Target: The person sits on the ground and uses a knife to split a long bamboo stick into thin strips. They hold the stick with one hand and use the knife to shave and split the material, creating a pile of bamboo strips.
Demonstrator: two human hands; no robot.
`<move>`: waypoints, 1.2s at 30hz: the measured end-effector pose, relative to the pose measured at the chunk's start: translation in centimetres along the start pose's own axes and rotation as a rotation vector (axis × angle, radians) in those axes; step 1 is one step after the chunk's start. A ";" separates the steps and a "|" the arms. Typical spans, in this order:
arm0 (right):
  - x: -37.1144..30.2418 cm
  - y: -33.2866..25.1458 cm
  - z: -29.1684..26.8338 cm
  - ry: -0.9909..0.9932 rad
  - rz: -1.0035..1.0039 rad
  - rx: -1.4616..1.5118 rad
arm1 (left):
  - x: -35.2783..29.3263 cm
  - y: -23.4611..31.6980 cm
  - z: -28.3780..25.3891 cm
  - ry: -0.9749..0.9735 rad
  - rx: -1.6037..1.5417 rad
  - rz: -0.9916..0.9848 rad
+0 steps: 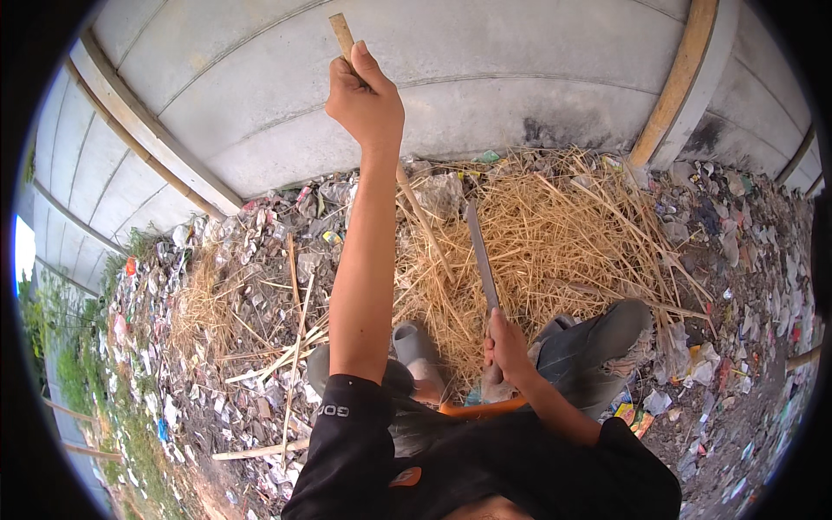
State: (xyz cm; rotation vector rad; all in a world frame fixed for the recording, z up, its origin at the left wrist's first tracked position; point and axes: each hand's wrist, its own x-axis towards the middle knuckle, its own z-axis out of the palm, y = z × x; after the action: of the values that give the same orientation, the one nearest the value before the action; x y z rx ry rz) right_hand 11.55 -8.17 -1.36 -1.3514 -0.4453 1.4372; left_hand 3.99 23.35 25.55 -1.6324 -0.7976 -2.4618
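My left arm stretches far forward, and my left hand (pixel 367 102) is closed around the upper part of a bamboo stick (pixel 422 212). The stick slants down behind my forearm, its lower end over the straw-like shavings (pixel 555 238). Close to my body, my right hand (pixel 508 348) grips a machete (pixel 481 256) by its handle. Its long, dull grey blade points forward and up over the shavings, apart from the stick. The lower part of the handle is partly hidden by my fingers.
A grey concrete panel wall (pixel 485 104) rises ahead, with a wooden post (pixel 676 82) against it. Loose bamboo strips (pixel 299 347) lie on the littered ground (pixel 251 303) at left. My grey shoe (pixel 416 347) stands beside the pile. Green plants (pixel 78 364) grow far left.
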 end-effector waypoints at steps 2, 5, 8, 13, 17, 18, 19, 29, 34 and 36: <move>-2.2 -8.8 1.5 -0.042 -0.243 0.021 | -0.6 -0.4 0.3 -0.003 0.029 -0.012; -4.6 -16.8 2.8 -0.083 -0.680 0.159 | -0.9 0.5 0.6 -0.051 0.037 -0.075; -4.6 -16.4 4.6 -0.088 -1.088 0.359 | -0.9 0.7 0.4 -0.040 0.082 -0.072; 2.4 4.7 0.2 -0.077 0.038 -0.333 | -0.4 0.7 0.4 0.011 0.137 -0.073; 3.6 8.5 -0.9 0.108 0.097 -0.153 | 0.8 -0.4 -0.6 0.032 0.140 -0.019; 4.4 5.4 -0.8 0.024 -0.037 -0.169 | 0.8 -1.3 -1.1 0.026 0.157 0.018; 3.1 2.4 -0.4 -0.043 -0.136 -0.187 | 0.9 -1.5 -1.5 0.051 0.142 -0.017; 3.1 4.7 1.3 -0.115 -0.636 0.080 | 1.5 -2.6 -4.0 0.072 0.127 -0.036; 3.6 15.8 -3.9 0.088 -0.029 -0.309 | 2.6 -4.6 -7.2 0.068 0.187 -0.138; 2.5 12.2 -3.6 0.061 -0.018 -0.293 | 3.3 -5.2 -9.4 0.069 0.217 -0.178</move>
State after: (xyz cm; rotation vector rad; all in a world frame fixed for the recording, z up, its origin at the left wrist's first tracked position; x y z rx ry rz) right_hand 10.03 -11.87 -13.70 -1.6146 -0.6460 1.3485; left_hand -7.04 24.22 23.74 -1.4517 -1.1991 -2.4248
